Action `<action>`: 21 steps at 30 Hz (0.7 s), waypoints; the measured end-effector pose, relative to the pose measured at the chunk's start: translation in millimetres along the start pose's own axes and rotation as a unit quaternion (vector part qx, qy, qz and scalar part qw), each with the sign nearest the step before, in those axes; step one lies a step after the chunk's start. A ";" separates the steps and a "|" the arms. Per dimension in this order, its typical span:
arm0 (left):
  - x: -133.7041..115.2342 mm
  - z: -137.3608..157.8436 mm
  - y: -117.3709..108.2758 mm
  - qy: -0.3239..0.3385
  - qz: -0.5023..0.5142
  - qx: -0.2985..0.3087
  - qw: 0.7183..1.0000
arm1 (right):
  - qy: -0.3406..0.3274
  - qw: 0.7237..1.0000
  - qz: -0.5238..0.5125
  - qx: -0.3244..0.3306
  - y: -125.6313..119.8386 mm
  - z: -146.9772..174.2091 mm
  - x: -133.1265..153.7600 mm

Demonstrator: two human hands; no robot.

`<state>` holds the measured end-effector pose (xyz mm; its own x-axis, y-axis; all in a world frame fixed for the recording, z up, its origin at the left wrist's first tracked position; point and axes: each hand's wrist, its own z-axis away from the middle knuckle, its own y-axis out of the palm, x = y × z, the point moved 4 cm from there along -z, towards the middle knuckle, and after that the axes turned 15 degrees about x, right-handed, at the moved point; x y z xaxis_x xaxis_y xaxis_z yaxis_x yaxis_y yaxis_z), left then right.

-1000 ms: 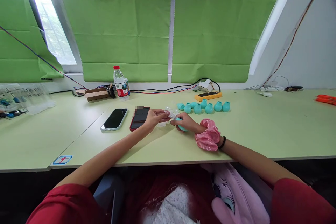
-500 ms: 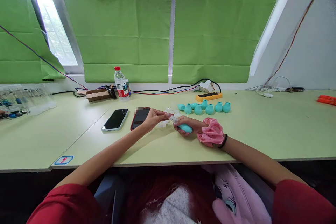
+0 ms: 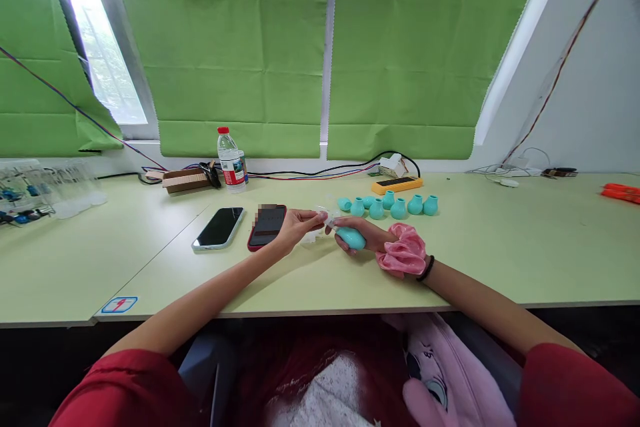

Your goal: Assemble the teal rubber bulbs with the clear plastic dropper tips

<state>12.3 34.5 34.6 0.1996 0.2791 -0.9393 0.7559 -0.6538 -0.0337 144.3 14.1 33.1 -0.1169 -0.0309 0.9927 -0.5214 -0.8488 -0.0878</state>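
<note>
My right hand is wrapped round a turquoise rounded bulb, its lower end showing below the fingers. My left hand pinches a small white piece at the bulb's upper end; whether the piece is joined to the bulb is hidden by the fingers. Behind the hands lie clear, crumpled-looking plastic pieces, partly covered by the left hand. Just beyond, several turquoise bulb-shaped pieces with open necks stand in loose rows, one of them on its side.
Left of my hands lie a dark phone with a red edge and a pale-edged phone. Farther back stand a water bottle, a cardboard box and a yellow multimeter-like device. Cables run along the wall. Orange tools lie far right.
My left fingers have shifted slightly over the white piece, covering more of it. The right hand has turned a little, and the bulb shows more below its fingers.
</note>
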 end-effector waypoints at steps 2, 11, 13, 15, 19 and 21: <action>0.0 -1.0 2.4 -0.001 0.004 -0.012 1.000 | -0.041 0.998 0.046 -0.024 3.3 2.8 10.4; -8.5 2.4 4.4 0.008 -0.495 0.038 0.868 | -0.135 0.948 0.158 -0.239 -17.7 13.9 27.9; -3.1 3.2 9.3 0.008 -0.600 0.072 0.796 | -0.147 0.917 0.204 -0.309 -31.3 14.6 22.6; 3.9 2.9 12.7 -0.003 -0.651 0.105 0.752 | -0.144 0.870 0.284 -0.377 -40.6 17.5 19.7; 11.0 0.9 15.1 -0.004 -0.681 0.143 0.718 | -0.096 0.786 0.407 -0.456 -46.4 25.7 21.2; 10.5 0.3 15.2 0.002 -0.681 0.149 0.717 | -0.066 0.756 0.443 -0.478 -47.8 29.2 23.4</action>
<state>25.8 27.2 24.1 -0.5938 0.8039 0.0344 0.0854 0.1055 -0.9907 191.2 38.5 63.0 -0.7254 -0.4692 0.5037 -0.6677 0.3017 -0.6806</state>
